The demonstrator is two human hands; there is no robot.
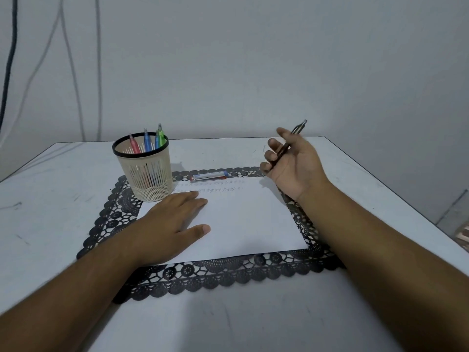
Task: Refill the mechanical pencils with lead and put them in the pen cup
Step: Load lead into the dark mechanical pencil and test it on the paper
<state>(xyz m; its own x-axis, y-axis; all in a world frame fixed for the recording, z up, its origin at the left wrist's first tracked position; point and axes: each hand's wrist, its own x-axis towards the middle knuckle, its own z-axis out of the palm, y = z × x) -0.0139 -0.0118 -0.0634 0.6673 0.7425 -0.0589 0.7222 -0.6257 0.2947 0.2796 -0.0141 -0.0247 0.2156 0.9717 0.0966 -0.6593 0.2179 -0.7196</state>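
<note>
My right hand [294, 165] is raised above the far right corner of the mat, palm turned up, with its fingers curled around a dark mechanical pencil [295, 132] whose metal end points up and away. My left hand [172, 219] lies flat, palm down, on the white paper [248, 219], fingers apart and holding nothing. A beige mesh pen cup [146, 171] with a black rim stands at the far left of the mat; a pink, a blue and a green pencil stick out of it. A small lead case [209, 177] lies at the paper's far edge.
The paper rests on a black lace placemat [228, 275] on a white table [50, 224]. A row of small pencil marks runs along the paper's far edge. Cables hang on the wall at the far left. The table's right edge drops off near my right forearm.
</note>
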